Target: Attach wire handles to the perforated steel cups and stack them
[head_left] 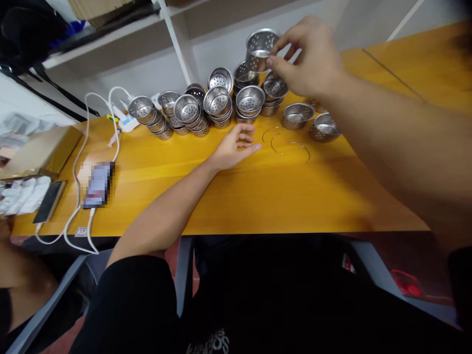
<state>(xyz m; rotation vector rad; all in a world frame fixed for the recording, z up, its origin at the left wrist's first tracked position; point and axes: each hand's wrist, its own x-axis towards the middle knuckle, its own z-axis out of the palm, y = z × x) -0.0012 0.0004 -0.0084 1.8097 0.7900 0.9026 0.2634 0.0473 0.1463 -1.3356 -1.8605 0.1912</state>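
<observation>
Grip right [308,59]: pinching perforated metal cup [256,51] | grip left [234,147]: loosely spread, near wires [272,143]

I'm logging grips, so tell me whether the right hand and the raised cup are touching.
Touching. The head view shows the right hand pinching the side of the raised cup between thumb and fingers.

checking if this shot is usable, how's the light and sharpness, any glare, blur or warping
Head view: small bright highlights on the metal cups, pale sheen on the table, darker shadow below the right forearm; head view: right hand slightly soft, black shirt nearly featureless, arms stretched towards the edges, phone pixelated.
</observation>
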